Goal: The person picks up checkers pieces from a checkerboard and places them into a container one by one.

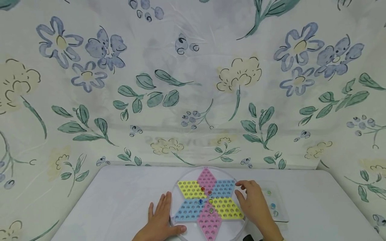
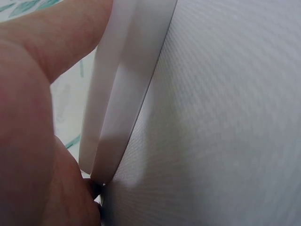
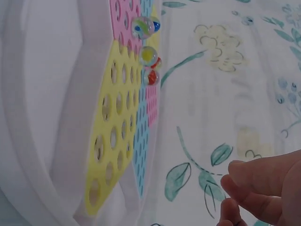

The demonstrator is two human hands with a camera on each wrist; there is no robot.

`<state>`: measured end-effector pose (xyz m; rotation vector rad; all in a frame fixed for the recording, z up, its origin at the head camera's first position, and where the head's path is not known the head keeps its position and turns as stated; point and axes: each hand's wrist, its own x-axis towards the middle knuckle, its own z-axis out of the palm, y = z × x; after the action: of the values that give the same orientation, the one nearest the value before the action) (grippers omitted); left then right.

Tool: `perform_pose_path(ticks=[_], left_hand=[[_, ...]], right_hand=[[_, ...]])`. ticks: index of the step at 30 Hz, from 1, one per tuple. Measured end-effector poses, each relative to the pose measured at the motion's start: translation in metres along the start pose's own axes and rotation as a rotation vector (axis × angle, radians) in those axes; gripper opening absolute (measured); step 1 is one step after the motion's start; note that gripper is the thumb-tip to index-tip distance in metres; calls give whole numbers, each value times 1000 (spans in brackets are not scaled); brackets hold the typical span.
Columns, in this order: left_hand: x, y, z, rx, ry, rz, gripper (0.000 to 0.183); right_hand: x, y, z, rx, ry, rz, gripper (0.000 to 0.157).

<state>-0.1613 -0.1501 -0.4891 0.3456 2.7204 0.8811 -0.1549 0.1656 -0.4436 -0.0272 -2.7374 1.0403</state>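
A round white Chinese checkers board carries a star of pink, yellow and blue points full of holes. Several glass marbles sit near its middle, among them a blue marble, a yellow marble and a red marble. My left hand rests against the board's left rim, fingers straight along the edge and thumb at the front. My right hand hovers by the board's right edge, fingers loosely bent. Nothing shows between its thumb and fingers in the right wrist view.
To the right of the board, partly behind my right forearm, lies a clear tray with several marbles, including a light blue marble. Everything stands on a white table. A flower-patterned cloth hangs behind it.
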Motion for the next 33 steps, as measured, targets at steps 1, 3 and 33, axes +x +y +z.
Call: perform_pose_path(ticks=[1,3,33], left_hand=[[0,0,0,0,0,0,131],[1,0,0,-5,1,2,131],[3,-2,2,0,7,-17,134]], right_hand=[[0,-2,2,4,0,3,19],[-1,-5,4,9,-7,15,19],[-14,-17,38,256,-252,-85,21]])
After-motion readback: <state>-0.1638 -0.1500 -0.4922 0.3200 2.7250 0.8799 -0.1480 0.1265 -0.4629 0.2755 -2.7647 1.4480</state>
